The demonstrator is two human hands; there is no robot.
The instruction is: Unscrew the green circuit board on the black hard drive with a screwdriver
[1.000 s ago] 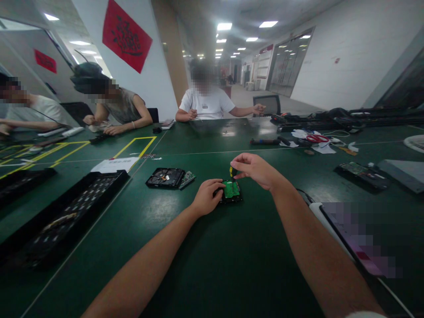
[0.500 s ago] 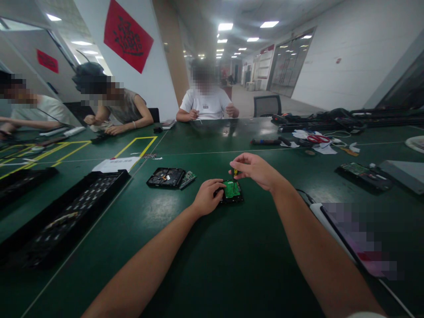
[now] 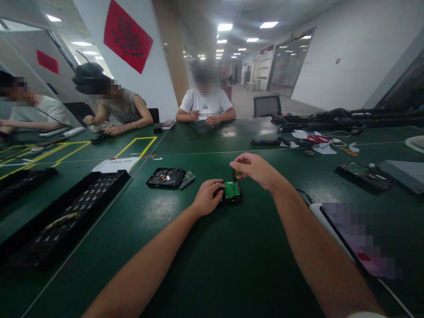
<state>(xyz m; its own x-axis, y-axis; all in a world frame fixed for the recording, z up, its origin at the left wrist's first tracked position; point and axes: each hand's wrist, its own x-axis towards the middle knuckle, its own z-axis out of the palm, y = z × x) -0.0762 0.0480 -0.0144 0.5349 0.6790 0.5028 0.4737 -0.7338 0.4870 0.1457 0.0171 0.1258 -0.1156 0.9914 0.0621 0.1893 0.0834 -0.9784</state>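
Note:
A small black hard drive (image 3: 232, 195) with a green circuit board on top lies on the green table (image 3: 212, 247). My left hand (image 3: 206, 197) grips its left edge, fingers curled round it. Just above the drive, my right hand (image 3: 255, 169) pinches the top of a small screwdriver (image 3: 234, 176), which stands upright with its tip on the circuit board.
Another opened drive (image 3: 166, 177) with a loose green board lies to the left. Long black trays (image 3: 62, 214) sit at the left edge. Tools, scissors and papers (image 3: 314, 139) lie far right. Three other people sit at the far side and left.
My hands stay almost still on the drive and screwdriver; the right fingers shift slightly on the handle. The person opposite has drawn their outstretched arm back in.

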